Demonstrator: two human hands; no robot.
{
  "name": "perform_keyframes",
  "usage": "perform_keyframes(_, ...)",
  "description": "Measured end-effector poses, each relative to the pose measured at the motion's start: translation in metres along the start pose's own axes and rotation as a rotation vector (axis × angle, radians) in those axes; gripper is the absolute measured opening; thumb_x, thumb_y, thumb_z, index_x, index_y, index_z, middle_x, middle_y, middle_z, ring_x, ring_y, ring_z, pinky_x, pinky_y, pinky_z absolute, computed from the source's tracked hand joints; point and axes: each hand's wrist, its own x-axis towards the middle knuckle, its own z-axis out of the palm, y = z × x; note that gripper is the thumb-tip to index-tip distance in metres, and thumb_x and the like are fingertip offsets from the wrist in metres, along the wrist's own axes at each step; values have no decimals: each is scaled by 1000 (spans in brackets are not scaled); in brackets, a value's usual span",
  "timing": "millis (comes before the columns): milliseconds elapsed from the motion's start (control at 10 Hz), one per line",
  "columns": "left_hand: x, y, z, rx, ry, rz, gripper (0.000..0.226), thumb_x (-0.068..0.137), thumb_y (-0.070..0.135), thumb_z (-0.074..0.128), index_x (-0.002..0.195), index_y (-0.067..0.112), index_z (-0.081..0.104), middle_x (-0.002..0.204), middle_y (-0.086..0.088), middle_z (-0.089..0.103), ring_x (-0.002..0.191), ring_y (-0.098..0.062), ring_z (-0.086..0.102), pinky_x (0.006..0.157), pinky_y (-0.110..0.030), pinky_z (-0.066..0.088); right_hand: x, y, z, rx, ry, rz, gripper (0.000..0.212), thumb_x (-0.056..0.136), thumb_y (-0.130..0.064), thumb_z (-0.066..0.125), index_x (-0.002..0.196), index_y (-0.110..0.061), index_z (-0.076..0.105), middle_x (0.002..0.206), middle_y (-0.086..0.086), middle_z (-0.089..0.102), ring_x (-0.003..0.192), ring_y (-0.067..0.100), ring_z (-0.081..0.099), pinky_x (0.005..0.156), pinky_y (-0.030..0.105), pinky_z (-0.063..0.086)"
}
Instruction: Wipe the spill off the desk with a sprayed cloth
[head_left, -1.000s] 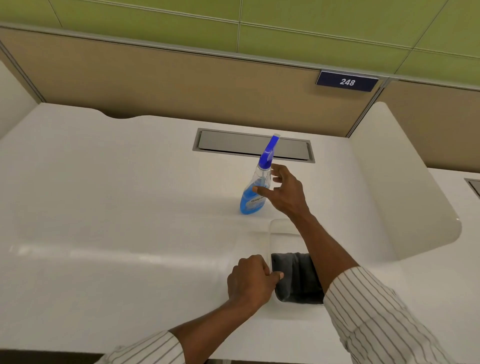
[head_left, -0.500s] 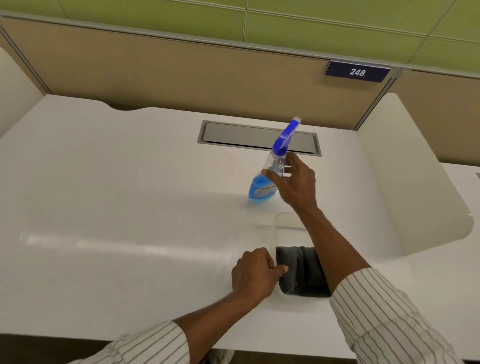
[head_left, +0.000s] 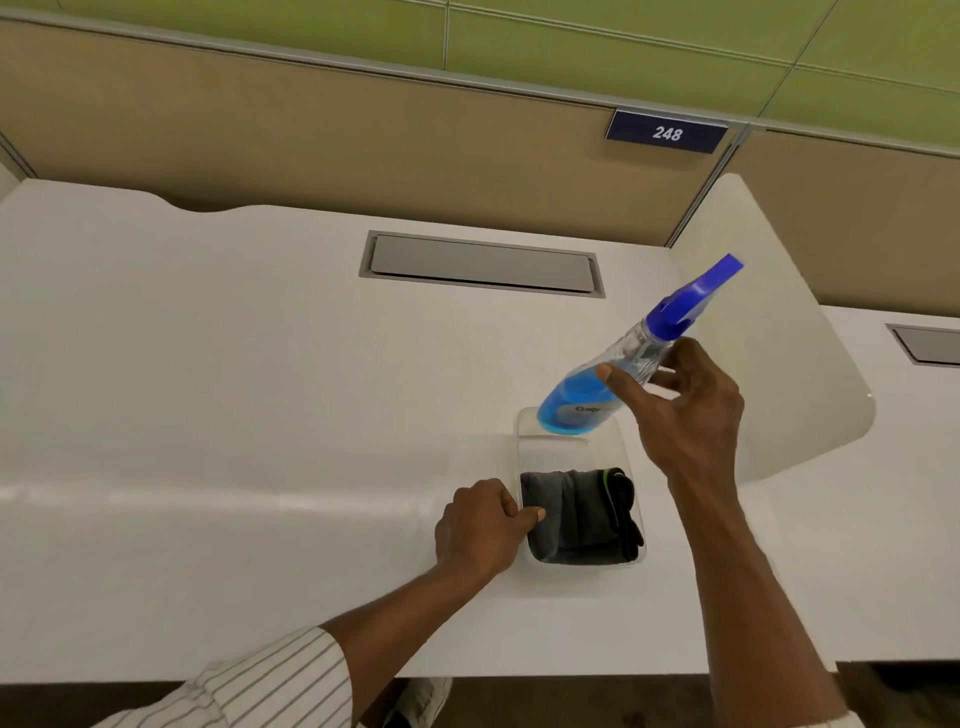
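Blue-capped spray bottle is aloft in the right hand, whose grip closes round it, while the left hand, fingers curled, seemingly steadies the clear tray holding the dark cloth, unsprayed, wiping undone.

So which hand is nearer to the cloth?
Left. The left hand rests at the near-left edge of the clear tray, its thumb touching the cloth. The right hand is farther back, holding the tilted bottle.

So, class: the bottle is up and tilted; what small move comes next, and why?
Probably turn the bottle in the right hand so its nozzle faces the cloth. The nozzle points up and away, and the cloth lies folded in the tray that the left hand steadies.
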Motion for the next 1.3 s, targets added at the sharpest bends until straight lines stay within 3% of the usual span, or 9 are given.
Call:
perform_keyframes(100,1,1,1,14,-7,-5,47,92,68,76,75,32,51,76,14,60,75,-12,61,71,-30,46,-14,16,4,-19,-6,48,59,82,-43,85,130,-17,64,122,1,76,92,12,71,71,7,51)
perform_keyframes(300,-1,0,1,39,3,7,42,94,67,73,93,27,61,88,8,67,84,-13,64,74,-30,47,-30,41,25,-26,-9,120,63,83,-40,85,135,-14,62,131,6,73,109,24,73,86,29,58)
perform_keyframes(500,0,-2,3,42,12,17,42,94,68,73,90,28,62,82,11,64,81,-13,63,72,-30,47,-35,56,43,-29,-11,171,65,82,-42,86,136,-15,61,132,7,73,111,27,74,84,27,56)
perform_keyframes(600,1,-4,5,41,20,26,42,94,68,73,87,29,60,77,14,60,78,-12,62,73,-30,49,-39,61,48,-58,-10,182,66,82,-43,85,136,-14,61,132,9,73,111,29,74,90,38,60)
perform_keyframes(900,-1,-4,5,36,15,33,43,94,71,71,85,31,59,73,15,58,72,-11,60,70,-28,47,-45,64,54,-87,8,194,69,83,-46,82,139,-14,59,134,11,72,112,33,74,92,45,60)
perform_keyframes(1000,-2,-5,2,50,-28,22,49,92,76,69,75,32,56,70,13,61,67,-10,60,68,-30,51,-47,63,54,-97,8,194,71,83,-48,80,142,-15,56,137,10,70,115,32,72,93,46,60)
perform_keyframes(1100,-2,-12,-6,2,-108,20,66,88,83,66,80,18,71,79,0,80,73,-18,77,80,-39,65,-52,63,56,-88,-6,233,78,80,-50,83,144,-20,50,141,9,67,119,29,70,94,45,60)
perform_keyframes(1200,-8,-24,-17,-51,-197,36,69,89,81,67,90,13,75,90,-5,86,79,-21,83,86,-38,68,-61,57,61,-105,0,298,86,76,-48,88,146,-20,47,145,7,62,125,28,65,101,49,59)
perform_keyframes(1300,-11,-41,-33,-69,-193,58,48,97,63,74,93,15,74,94,-4,85,83,-22,83,87,-39,68,-85,54,68,-161,124,283,82,77,-44,89,143,-16,49,139,10,59,121,30,63,97,50,59)
